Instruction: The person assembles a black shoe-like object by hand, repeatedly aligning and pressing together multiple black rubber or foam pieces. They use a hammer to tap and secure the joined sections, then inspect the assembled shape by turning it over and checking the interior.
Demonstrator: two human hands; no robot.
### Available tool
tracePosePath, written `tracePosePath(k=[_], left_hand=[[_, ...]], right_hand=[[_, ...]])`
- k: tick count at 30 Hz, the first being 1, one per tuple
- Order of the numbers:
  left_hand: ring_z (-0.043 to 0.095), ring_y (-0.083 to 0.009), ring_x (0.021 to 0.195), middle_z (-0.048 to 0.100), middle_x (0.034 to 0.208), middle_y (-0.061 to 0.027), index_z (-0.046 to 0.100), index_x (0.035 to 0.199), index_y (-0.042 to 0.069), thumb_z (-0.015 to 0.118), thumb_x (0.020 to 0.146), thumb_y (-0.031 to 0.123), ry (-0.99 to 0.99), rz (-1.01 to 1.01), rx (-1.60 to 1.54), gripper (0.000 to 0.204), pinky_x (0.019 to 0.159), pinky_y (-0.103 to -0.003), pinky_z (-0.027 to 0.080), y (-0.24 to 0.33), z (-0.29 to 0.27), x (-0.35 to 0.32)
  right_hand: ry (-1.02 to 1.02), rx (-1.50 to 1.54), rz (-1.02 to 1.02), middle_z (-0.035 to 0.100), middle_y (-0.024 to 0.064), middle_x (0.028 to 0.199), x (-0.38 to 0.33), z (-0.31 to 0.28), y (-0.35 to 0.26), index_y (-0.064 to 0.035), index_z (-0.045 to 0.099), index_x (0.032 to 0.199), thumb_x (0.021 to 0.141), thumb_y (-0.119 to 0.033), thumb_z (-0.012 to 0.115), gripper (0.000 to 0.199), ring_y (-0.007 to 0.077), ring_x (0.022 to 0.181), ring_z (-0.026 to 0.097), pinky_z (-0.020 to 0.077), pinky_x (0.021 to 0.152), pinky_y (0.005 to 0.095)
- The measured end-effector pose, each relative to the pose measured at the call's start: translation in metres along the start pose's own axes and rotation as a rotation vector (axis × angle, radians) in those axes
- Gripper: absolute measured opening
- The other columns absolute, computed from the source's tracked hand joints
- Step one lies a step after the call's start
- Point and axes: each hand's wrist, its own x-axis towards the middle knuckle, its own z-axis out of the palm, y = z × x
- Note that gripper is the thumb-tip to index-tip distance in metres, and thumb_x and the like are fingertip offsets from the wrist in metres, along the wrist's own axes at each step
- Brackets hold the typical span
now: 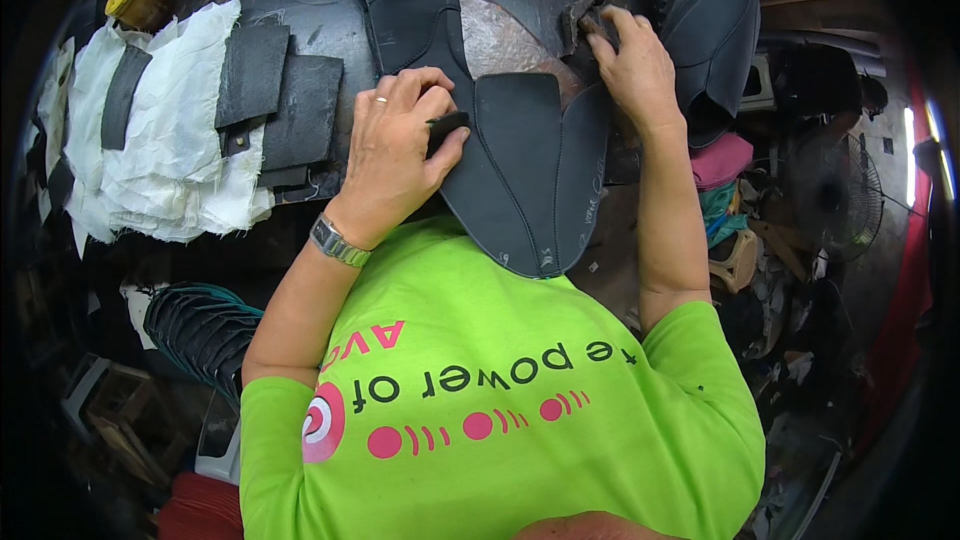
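A black stitched shoe upper (520, 170) lies across the bench and hangs over its front edge toward my green shirt. My left hand (395, 135) rests on its left side, fingers curled. Between thumb and fingers it grips a small black piece like a short handle (447, 126), whose far end my hand hides. At the right of the upper, my right hand (637, 72) is bent with thumb and forefinger around a dark ragged scrap (577, 24). A brown, worn patch (505, 35) shows through the upper's opening.
More black uppers (705, 30) are stacked at the right edge. To the left, black pieces (252, 75) lie on white cloth sheets (165, 160), beside a yellow tub (138, 0). A fan (835, 195) stands at the right; below left hangs a row of dark pieces (200, 330).
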Motion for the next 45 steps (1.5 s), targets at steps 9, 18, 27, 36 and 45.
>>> tracePosePath(k=[9, 18, 27, 36, 45], left_hand=[[0.057, -0.0245, 0.095, 0.059, 0.096, -0.0047, 0.061, 0.099, 0.009, 0.078, 0.079, 0.017, -0.109, -0.037, 0.058, 0.027, 0.082, -0.039, 0.04, 0.0, -0.003, -0.001], [0.057, -0.0245, 0.097, 0.061, 0.102, -0.0035, 0.062, 0.099, 0.007, 0.079, 0.079, 0.015, -0.131, -0.074, 0.077, 0.027, 0.085, -0.038, 0.04, 0.001, -0.001, -0.001], [0.06, -0.0234, 0.109, 0.067, 0.115, -0.0022, 0.064, 0.099, 0.006, 0.079, 0.079, 0.012, -0.079, -0.031, 0.015, 0.026, 0.095, -0.038, 0.041, 0.001, -0.003, 0.0], [0.061, -0.0251, 0.109, 0.07, 0.113, -0.0028, 0.065, 0.099, 0.005, 0.079, 0.079, 0.01, -0.054, -0.024, -0.064, 0.025, 0.097, -0.04, 0.042, -0.003, -0.001, -0.001], [0.062, -0.0258, 0.108, 0.07, 0.113, -0.003, 0.065, 0.1, 0.005, 0.079, 0.079, 0.011, -0.087, 0.008, -0.032, 0.025, 0.096, -0.04, 0.043, -0.004, -0.003, 0.002]], right_hand=[[-0.028, 0.173, -0.052, 0.068, 0.0192, 0.109, 0.006, 0.002, 0.024, -0.0048, 0.064, 0.123, 0.094, -0.016, 0.062, 0.032, 0.0373, 0.099, 0.068, 0.052, 0.09, 0.0432], [-0.009, 1.108, 0.035, 0.072, 0.0066, 0.109, -0.046, -0.034, -0.027, 0.0059, 0.064, 0.126, 0.09, -0.008, 0.074, 0.04, 0.0094, 0.095, 0.063, 0.0506, 0.087, 0.0256], [-0.253, 0.791, -0.13, 0.068, 0.0041, 0.088, -0.035, 0.011, -0.049, 0.0009, 0.072, 0.11, 0.079, -0.004, 0.076, 0.031, 0.0121, 0.081, 0.061, 0.0493, 0.078, 0.0274], [-0.468, 0.82, -0.126, 0.065, 0.0041, 0.085, -0.02, 0.008, -0.049, 0.0018, 0.068, 0.1, 0.083, -0.008, 0.073, 0.02, 0.0116, 0.079, 0.059, 0.0478, 0.076, 0.0268], [-0.463, 0.765, -0.187, 0.071, 0.0078, 0.095, -0.016, 0.023, -0.053, 0.0038, 0.067, 0.11, 0.085, 0.0, 0.071, 0.025, 0.0148, 0.087, 0.065, 0.0515, 0.084, 0.0308]])
